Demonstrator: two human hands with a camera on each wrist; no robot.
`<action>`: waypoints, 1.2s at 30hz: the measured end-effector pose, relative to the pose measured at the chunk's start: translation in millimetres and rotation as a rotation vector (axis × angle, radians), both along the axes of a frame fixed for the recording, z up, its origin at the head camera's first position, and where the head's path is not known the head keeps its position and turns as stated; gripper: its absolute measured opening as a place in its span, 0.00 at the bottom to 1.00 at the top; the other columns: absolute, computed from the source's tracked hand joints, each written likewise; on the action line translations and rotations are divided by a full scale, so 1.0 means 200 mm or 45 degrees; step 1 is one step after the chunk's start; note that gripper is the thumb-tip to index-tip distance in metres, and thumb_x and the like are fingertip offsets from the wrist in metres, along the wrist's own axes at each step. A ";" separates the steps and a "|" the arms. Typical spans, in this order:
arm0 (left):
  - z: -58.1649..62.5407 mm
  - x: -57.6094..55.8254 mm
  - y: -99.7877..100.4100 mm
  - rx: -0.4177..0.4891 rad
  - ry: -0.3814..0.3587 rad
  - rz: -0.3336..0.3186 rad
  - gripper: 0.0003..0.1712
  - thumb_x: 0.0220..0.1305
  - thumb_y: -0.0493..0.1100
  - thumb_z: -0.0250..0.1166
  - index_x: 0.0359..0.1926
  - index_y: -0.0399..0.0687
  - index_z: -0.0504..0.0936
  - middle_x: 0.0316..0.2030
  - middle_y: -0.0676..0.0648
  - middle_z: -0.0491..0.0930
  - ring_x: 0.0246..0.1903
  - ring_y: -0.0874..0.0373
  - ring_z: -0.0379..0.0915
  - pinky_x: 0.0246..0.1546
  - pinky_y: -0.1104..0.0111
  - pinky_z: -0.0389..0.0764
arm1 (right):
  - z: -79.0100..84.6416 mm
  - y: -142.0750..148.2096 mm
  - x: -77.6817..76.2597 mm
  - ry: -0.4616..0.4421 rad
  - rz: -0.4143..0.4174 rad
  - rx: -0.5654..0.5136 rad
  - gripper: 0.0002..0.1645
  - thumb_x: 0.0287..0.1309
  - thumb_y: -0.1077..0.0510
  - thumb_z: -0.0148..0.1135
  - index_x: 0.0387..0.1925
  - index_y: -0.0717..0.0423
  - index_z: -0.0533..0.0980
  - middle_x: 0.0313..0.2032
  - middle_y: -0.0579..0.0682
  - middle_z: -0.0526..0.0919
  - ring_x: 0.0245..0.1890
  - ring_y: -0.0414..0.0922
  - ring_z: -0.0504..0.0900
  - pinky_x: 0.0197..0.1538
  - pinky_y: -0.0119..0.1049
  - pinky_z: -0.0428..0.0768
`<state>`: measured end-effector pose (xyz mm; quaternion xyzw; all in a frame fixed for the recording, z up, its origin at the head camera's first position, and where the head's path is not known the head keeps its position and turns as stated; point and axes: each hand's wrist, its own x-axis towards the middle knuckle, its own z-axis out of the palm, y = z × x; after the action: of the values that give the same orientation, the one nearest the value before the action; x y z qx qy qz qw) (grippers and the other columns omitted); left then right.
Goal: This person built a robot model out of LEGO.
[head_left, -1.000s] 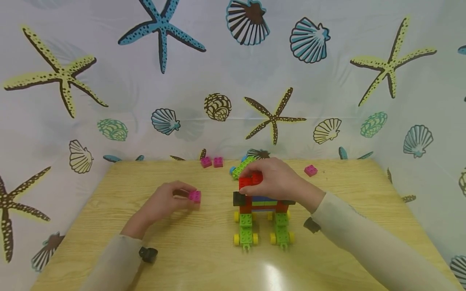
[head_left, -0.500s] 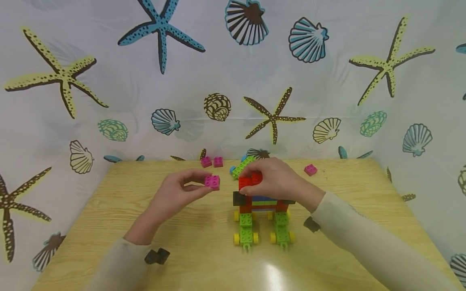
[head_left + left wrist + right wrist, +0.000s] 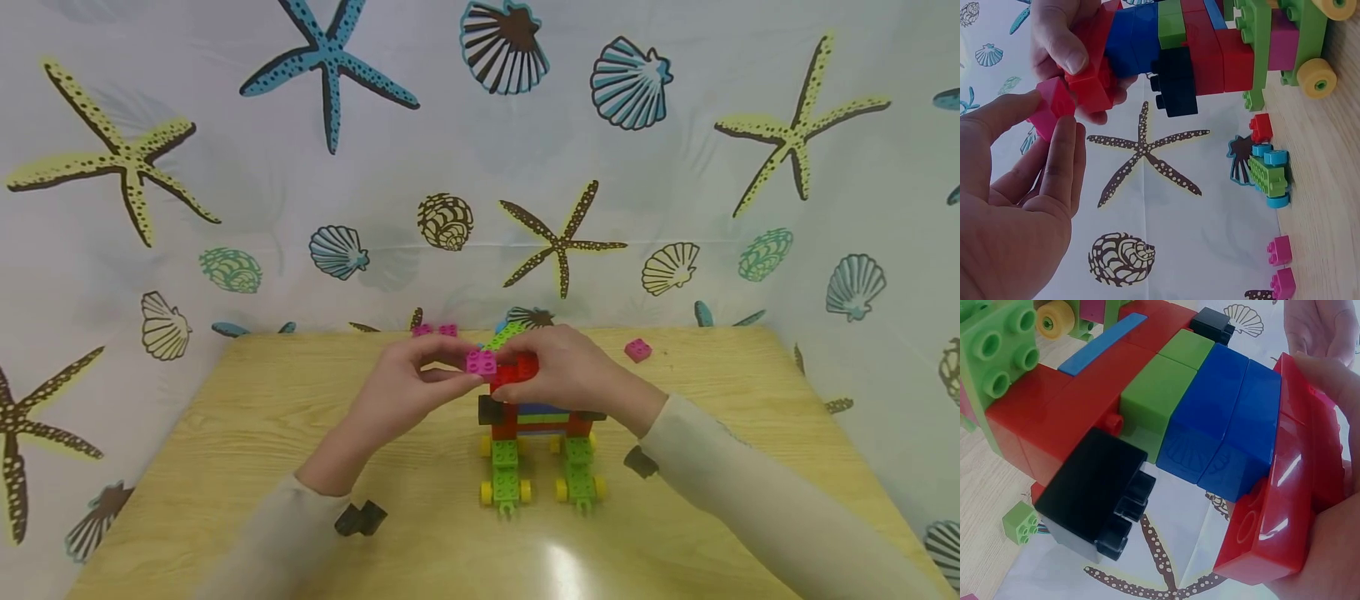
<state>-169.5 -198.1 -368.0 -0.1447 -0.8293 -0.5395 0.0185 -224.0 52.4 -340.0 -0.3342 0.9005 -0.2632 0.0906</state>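
My left hand [image 3: 393, 392] pinches a pink building brick [image 3: 482, 364] between thumb and fingertips. The brick is right at the left end of the red bricks [image 3: 1092, 84] in the left wrist view. My right hand [image 3: 570, 371] grips these red bricks, the top row of a standing brick figure. Below them come blue bricks [image 3: 1210, 406], a green layer [image 3: 1163, 390] and a red layer [image 3: 1202, 47]. Black bricks [image 3: 1094, 487] stick out at the sides. The figure stands on two green wheeled bases [image 3: 506, 475] with yellow wheels. My right fingers partly hide the top row.
Two pink bricks [image 3: 1282, 265] lie at the table's back edge, near a green car base [image 3: 1267, 175] with blue wheels and a loose red brick [image 3: 1261, 127]. Another pink brick [image 3: 638, 350] lies back right. A shell-and-starfish cloth [image 3: 480, 158] rises behind the wooden table [image 3: 247, 417].
My left hand has lifted the pink brick off the table and carried it right and up to the red bricks. My right hand has kept its grip in place.
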 end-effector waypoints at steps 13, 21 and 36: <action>0.01 -0.01 0.02 -0.068 -0.027 -0.009 0.20 0.72 0.40 0.78 0.62 0.42 0.89 0.58 0.40 0.88 0.58 0.45 0.89 0.60 0.60 0.92 | -0.01 0.00 -0.02 -0.015 0.027 -0.005 0.32 0.64 0.38 0.81 0.63 0.47 0.86 0.50 0.43 0.93 0.47 0.43 0.85 0.50 0.36 0.89; 0.03 -0.02 0.02 -0.131 -0.020 -0.030 0.19 0.70 0.40 0.80 0.60 0.44 0.91 0.55 0.44 0.89 0.57 0.48 0.89 0.59 0.59 0.93 | -0.01 0.02 -0.03 -0.045 0.072 -0.073 0.27 0.69 0.37 0.76 0.62 0.44 0.84 0.53 0.42 0.92 0.52 0.44 0.87 0.58 0.44 0.89; 0.03 -0.02 0.02 -0.137 -0.016 -0.064 0.18 0.71 0.41 0.80 0.58 0.42 0.91 0.53 0.42 0.89 0.56 0.48 0.89 0.58 0.59 0.94 | 0.00 0.02 -0.02 -0.080 0.093 -0.109 0.20 0.68 0.44 0.79 0.54 0.47 0.87 0.42 0.42 0.91 0.42 0.43 0.83 0.46 0.35 0.86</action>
<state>-173.5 -193.1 -361.4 -0.1629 -0.8532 -0.4954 -0.0082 -228.9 56.0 -340.8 -0.3619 0.8724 -0.3083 0.1138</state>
